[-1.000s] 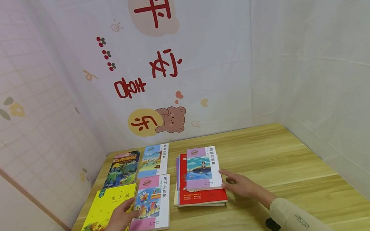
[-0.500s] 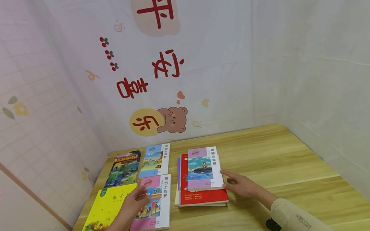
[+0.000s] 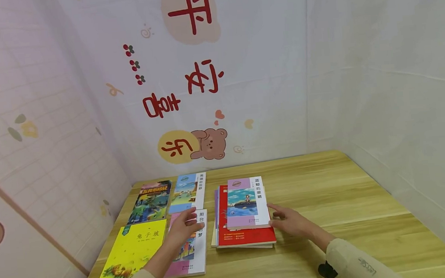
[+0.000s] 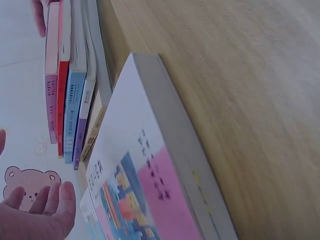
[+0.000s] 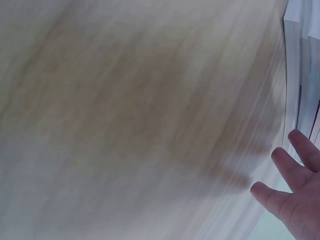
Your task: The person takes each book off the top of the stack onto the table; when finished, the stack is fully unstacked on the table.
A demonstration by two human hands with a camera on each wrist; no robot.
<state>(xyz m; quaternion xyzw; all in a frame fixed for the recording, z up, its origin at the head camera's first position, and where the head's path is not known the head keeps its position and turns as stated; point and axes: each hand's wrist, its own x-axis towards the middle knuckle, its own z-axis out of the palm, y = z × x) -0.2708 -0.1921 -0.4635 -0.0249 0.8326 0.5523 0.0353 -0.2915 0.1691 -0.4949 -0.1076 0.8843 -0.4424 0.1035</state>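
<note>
My left hand (image 3: 184,231) hovers over the pink-and-white paperback (image 3: 187,265), fingers spread and loosely bent, holding nothing. The left wrist view shows its fingers (image 4: 66,200) apart from that book's cover. To the right lies a stack of books: a lilac-and-white paperback (image 3: 242,205) on top, a red book (image 3: 247,238) below, several more underneath. At the stack's right side is my right hand (image 3: 293,224), its fingertips at the top paperback's right edge. The right wrist view shows its fingers (image 5: 290,167) extended beside the stack; whether they touch it is unclear.
On the left lie a yellow book (image 3: 133,257), a dark green illustrated book (image 3: 150,202) and a blue-and-white paperback (image 3: 187,190). The wooden table (image 3: 329,182) meets printed white cloth walls (image 3: 261,87) at the back and sides. Small black objects show by both sleeves.
My left hand has moved right and forward from between the yellow and pink books to above the pink one. The right hand stays at the stack; the books have not moved.
</note>
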